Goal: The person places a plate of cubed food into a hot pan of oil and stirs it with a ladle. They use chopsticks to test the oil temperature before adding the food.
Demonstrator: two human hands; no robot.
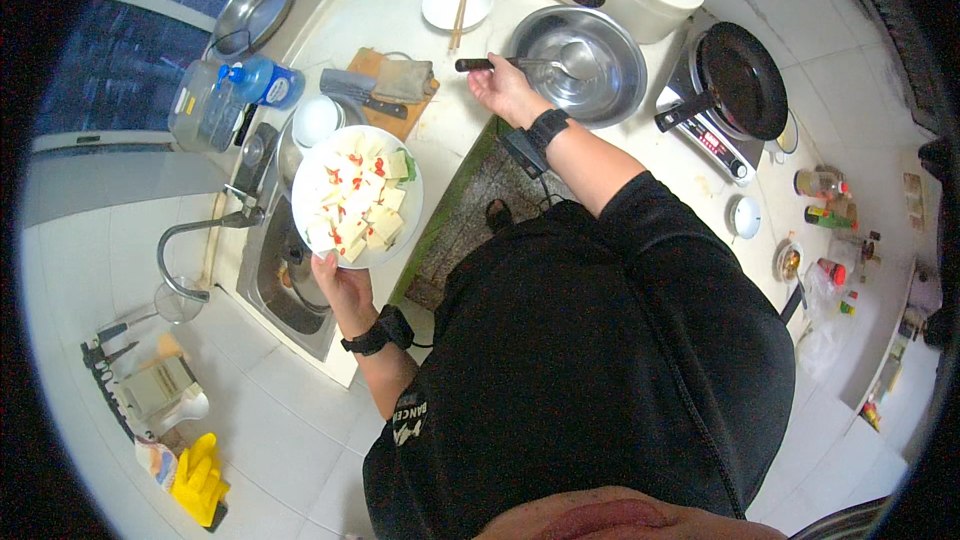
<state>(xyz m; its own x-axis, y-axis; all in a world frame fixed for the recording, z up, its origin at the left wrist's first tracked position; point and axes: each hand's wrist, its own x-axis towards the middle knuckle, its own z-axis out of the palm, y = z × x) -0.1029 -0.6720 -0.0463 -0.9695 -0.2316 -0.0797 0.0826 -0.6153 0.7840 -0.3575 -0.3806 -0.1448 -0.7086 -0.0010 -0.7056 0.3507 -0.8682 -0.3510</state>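
Left hand (345, 292) grips plate (413, 215) of pale pieces (352, 208), right hand (506, 92) grasps ladle (542, 63) at steel bowl (622, 45): apparently a holding step, next move requiring level plate.

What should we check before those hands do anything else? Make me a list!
1. Left hand holding the plate: ok.
2. Pale cubes sitting on the plate: ok.
3. Plate perfectly level: cannot tell from this one view.
4. Right hand gripping the ladle: ok.
5. Knife lying apart from both hands: ok.
6. Frying pan cool enough to touch: cannot tell.
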